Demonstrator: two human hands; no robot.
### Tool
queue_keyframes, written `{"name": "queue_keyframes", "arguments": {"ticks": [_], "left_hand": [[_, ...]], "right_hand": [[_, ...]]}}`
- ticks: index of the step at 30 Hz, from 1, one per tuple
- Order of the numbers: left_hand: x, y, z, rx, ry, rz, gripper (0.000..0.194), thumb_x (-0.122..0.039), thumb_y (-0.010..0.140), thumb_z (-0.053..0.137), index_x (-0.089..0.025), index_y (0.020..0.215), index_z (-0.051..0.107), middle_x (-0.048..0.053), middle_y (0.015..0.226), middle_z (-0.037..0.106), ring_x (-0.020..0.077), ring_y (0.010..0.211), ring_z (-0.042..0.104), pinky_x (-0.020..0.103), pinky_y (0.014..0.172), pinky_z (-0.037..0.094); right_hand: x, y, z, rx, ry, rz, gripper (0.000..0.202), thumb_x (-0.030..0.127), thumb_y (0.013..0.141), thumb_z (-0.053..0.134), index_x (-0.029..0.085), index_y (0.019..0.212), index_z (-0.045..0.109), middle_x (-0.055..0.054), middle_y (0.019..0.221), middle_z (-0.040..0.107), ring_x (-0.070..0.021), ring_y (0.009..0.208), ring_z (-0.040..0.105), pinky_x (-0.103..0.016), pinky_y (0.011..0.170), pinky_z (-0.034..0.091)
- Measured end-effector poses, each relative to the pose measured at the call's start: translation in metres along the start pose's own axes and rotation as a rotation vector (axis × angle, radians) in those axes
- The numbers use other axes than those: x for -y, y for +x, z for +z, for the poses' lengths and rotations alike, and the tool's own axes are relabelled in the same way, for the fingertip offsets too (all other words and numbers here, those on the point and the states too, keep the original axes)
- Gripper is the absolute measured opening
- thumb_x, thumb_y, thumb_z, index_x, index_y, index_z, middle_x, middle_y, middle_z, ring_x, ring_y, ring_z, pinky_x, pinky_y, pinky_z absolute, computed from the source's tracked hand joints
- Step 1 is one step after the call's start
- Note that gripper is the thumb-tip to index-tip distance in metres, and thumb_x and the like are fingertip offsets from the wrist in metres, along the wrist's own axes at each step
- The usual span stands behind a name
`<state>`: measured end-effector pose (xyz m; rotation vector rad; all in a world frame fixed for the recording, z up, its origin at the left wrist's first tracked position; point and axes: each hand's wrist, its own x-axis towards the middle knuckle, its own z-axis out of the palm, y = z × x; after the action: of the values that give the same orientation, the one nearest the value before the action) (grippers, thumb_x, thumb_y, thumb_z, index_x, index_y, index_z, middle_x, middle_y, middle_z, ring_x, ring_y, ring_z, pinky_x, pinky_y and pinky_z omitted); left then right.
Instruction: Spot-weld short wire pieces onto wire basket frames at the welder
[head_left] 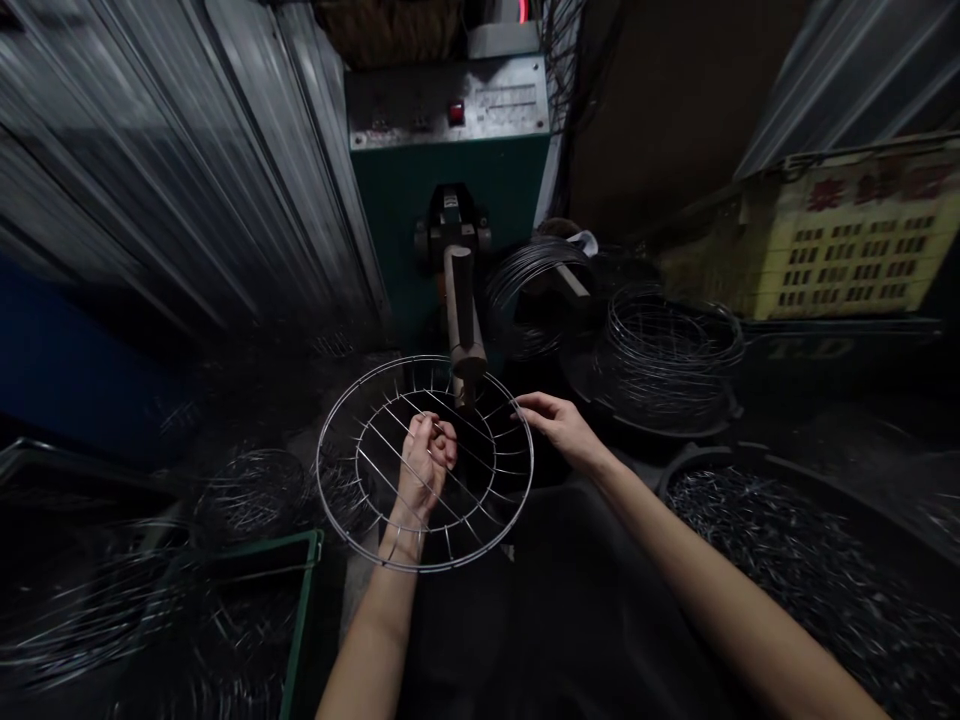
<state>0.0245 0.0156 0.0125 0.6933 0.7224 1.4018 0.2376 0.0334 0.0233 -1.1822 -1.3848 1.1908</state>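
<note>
A round wire basket (448, 569), with a double outer rim, a smaller inner ring and parallel cross wires, hangs tilted in front of the machine. My left hand (429, 460) reaches up through the area of its inner ring, fingers curled round a cross wire. At the right side of the rim, my right hand (561, 425) has thumb and fingertips pinched together on the wire. Just over the basket's far side sits the cylindrical electrode arm (466, 315) of a green machine (375, 200); a gap between arm and basket cannot be made out.
A control panel with a red switch (456, 112) tops the machine. To the right are wire coils (540, 265), stacked wire rings (671, 350), a tub of short wire pieces (772, 540) and a yellow crate (847, 240). A green crate (304, 600) stands at lower left.
</note>
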Motion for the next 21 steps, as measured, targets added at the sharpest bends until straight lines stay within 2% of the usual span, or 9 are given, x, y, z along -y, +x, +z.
{"name": "queue_keyframes", "arguments": {"ticks": [5,11,16,21], "left_hand": [[-0.0016,0.0027,0.0014,-0.015,0.006,0.001,0.028,-0.039,0.078,0.062,-0.020,0.088,0.044,-0.004,0.064,0.057,0.0049,0.042,0.045,0.013,0.037,0.029],[0.0019,0.0012,0.0005,-0.048,-0.018,-0.013,0.026,-0.035,0.076,0.063,-0.021,0.086,0.044,-0.004,0.066,0.058,0.0042,0.044,0.045,0.014,0.042,0.033],[0.0053,-0.0001,0.0026,-0.052,-0.043,0.059,0.026,-0.033,0.077,0.064,-0.022,0.085,0.042,-0.004,0.067,0.057,0.0057,0.048,0.048,0.015,0.044,0.035],[0.0046,0.0034,0.0013,-0.094,-0.078,0.095,0.026,-0.033,0.077,0.064,-0.022,0.085,0.041,-0.004,0.068,0.057,0.0060,0.050,0.049,0.016,0.047,0.037]], "right_hand": [[0.0017,0.0053,0.0024,-0.002,-0.006,-0.004,0.034,0.046,0.071,0.069,0.020,0.092,0.069,-0.004,0.089,0.069,-0.0206,0.086,0.061,-0.034,0.080,0.047],[-0.0035,0.0040,-0.0019,-0.001,0.015,-0.002,0.032,0.043,0.073,0.066,0.020,0.096,0.068,-0.003,0.087,0.069,-0.0187,0.082,0.060,-0.033,0.077,0.047],[-0.0020,0.0041,-0.0006,0.011,0.048,-0.011,0.029,0.040,0.071,0.069,0.020,0.092,0.069,-0.002,0.090,0.069,-0.0183,0.086,0.060,-0.032,0.083,0.045],[-0.0006,0.0090,0.0047,0.009,0.045,-0.007,0.031,0.042,0.070,0.069,0.020,0.092,0.069,-0.002,0.089,0.069,-0.0187,0.086,0.060,-0.033,0.081,0.046]]}}
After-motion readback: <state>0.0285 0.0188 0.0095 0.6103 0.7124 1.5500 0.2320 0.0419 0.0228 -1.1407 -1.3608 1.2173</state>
